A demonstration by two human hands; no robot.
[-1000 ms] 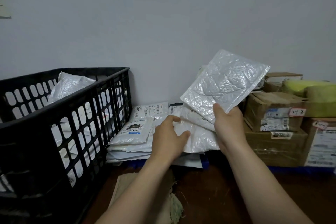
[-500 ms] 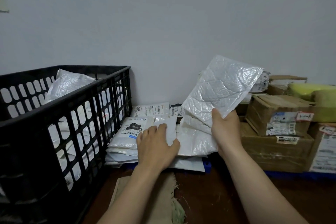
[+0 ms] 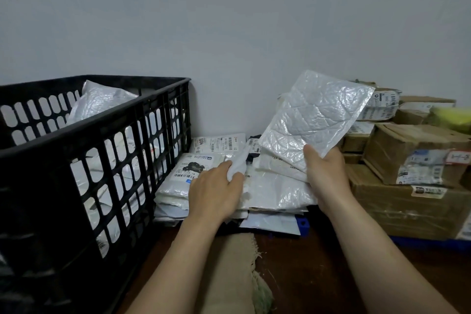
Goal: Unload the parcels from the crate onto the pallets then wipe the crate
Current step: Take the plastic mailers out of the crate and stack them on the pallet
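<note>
A black slotted crate (image 3: 107,140) stands at the left with white plastic parcels (image 3: 102,99) inside. Right of it, flat white mailers (image 3: 216,145) are stacked on a blue pallet (image 3: 303,224) against the wall. My right hand (image 3: 326,173) holds a silvery bubble mailer (image 3: 316,115) tilted up above the stack, along with flat white mailers under it. My left hand (image 3: 216,188) rests on the stack and pinches a white parcel (image 3: 238,163) at its edge.
Cardboard boxes (image 3: 413,158) with labels are piled at the right on the pallet. A yellow parcel (image 3: 453,117) lies on top at the far right. A frayed beige cloth (image 3: 234,273) lies on the dark floor between my arms. A grey wall runs behind.
My left hand slid left on the stack and closed on a white parcel's edge. The bubble mailer in my right hand has come slightly lower.
</note>
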